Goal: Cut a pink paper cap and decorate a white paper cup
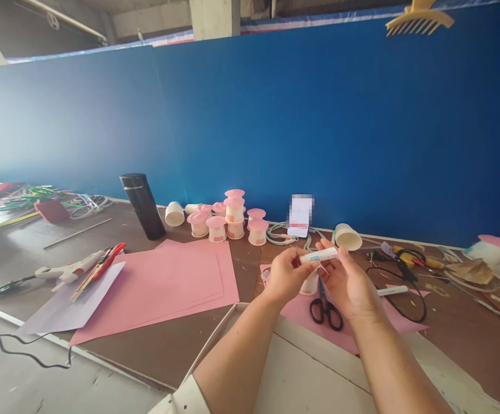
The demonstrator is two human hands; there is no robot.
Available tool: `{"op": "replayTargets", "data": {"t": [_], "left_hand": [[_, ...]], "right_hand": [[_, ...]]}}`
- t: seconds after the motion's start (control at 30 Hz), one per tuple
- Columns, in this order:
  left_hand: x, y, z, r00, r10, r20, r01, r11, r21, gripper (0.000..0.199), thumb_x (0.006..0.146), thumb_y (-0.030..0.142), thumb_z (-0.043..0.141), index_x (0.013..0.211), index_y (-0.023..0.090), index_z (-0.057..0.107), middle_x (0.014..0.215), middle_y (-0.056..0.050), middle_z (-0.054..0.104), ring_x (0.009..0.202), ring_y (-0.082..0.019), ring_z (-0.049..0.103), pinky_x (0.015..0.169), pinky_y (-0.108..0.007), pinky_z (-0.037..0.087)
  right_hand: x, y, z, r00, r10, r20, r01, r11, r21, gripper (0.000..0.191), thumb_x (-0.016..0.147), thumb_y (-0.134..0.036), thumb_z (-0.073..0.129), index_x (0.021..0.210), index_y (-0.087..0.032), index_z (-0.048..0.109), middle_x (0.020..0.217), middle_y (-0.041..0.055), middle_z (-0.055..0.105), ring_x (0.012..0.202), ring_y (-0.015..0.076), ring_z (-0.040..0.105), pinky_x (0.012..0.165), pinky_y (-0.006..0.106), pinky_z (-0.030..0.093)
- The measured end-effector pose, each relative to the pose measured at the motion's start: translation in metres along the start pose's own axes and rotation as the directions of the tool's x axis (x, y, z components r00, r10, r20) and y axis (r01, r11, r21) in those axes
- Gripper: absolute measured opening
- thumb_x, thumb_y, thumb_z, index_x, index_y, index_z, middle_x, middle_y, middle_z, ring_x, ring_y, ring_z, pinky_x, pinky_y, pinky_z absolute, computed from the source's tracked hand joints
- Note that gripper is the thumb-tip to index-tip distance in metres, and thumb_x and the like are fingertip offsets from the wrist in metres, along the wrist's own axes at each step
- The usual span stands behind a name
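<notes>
Both my hands are raised over the desk, closed around a white glue stick (324, 255) with blue print, which is tilted slightly up to the right. My left hand (285, 275) grips its left end between thumb and fingers. At the other end, my right hand (353, 282) pinches it with the thumb and fingertips. Just beneath is a white paper cup (309, 284), partly hidden by my hands. Black-handled scissors (326, 314) lie on a pink sheet (301, 313), blades pointing away under my hands. A small pale cap-like piece (266, 275) lies left of my left hand.
Pink-topped paper cups (235, 213) stand stacked at the back, near a black bottle (142, 206). Pink paper (176, 282), a red utility knife (103, 267) and a glue gun (71, 269) lie left. Cables (399, 276) clutter the right. A blue partition (275, 126) closes the back.
</notes>
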State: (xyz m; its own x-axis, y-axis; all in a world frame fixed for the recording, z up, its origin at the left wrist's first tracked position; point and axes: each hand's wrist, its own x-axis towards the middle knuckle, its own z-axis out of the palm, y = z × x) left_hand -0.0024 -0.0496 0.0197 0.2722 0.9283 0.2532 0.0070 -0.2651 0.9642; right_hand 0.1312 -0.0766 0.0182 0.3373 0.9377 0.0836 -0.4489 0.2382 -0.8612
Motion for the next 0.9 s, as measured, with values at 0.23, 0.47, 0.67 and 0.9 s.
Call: {"op": "replayTargets", "data": {"t": [0.23, 0.47, 0.67, 0.9], "left_hand": [[-0.0009, 0.0024, -0.0003, 1.000, -0.001, -0.002, 0.001, 1.000, 0.029, 0.025, 0.073, 0.038, 0.066, 0.091, 0.021, 0.068, 0.078, -0.001, 0.064, 0.070, -0.013, 0.053, 0.065, -0.025, 0.040], [-0.0023, 0.0030, -0.0003, 1.000, 0.010, 0.001, -0.010, 1.000, 0.026, 0.026, 0.073, 0.039, 0.066, 0.092, 0.021, 0.067, 0.079, -0.001, 0.063, 0.071, -0.013, 0.054, 0.065, -0.025, 0.041], [-0.0035, 0.0063, -0.0021, 1.000, 0.004, -0.001, -0.004, 1.000, 0.022, 0.026, 0.075, 0.040, 0.064, 0.092, 0.020, 0.067, 0.079, -0.002, 0.064, 0.072, -0.014, 0.055, 0.065, -0.025, 0.042], [-0.0031, 0.0056, -0.0013, 1.000, 0.009, -0.001, -0.009, 1.000, 0.018, 0.025, 0.074, 0.039, 0.065, 0.091, 0.021, 0.067, 0.079, -0.001, 0.064, 0.072, -0.013, 0.054, 0.064, -0.024, 0.041]], "right_hand": [[-0.0006, -0.0006, 0.0039, 0.990, -0.054, -0.128, 0.046, 0.997, -0.065, 0.026, 0.066, -0.036, 0.077, 0.086, -0.020, 0.072, 0.088, 0.0031, 0.065, 0.076, 0.0122, 0.056, 0.057, 0.020, 0.045], [-0.0029, -0.0019, 0.0042, 0.996, -0.046, -0.072, 0.045, 0.999, -0.015, 0.034, 0.074, -0.049, 0.067, 0.094, -0.022, 0.070, 0.104, 0.0048, 0.064, 0.089, 0.0150, 0.058, 0.058, 0.020, 0.045], [-0.0026, 0.0002, 0.0013, 0.996, -0.087, -0.034, 0.082, 0.989, -0.123, 0.032, 0.072, -0.042, 0.070, 0.096, -0.021, 0.070, 0.106, 0.0053, 0.065, 0.092, 0.0181, 0.058, 0.058, 0.023, 0.045], [-0.0024, -0.0004, 0.0028, 0.996, -0.068, -0.053, 0.062, 0.993, -0.102, 0.033, 0.070, -0.045, 0.071, 0.094, -0.022, 0.070, 0.102, 0.0047, 0.065, 0.086, 0.0167, 0.058, 0.057, 0.023, 0.045]]}}
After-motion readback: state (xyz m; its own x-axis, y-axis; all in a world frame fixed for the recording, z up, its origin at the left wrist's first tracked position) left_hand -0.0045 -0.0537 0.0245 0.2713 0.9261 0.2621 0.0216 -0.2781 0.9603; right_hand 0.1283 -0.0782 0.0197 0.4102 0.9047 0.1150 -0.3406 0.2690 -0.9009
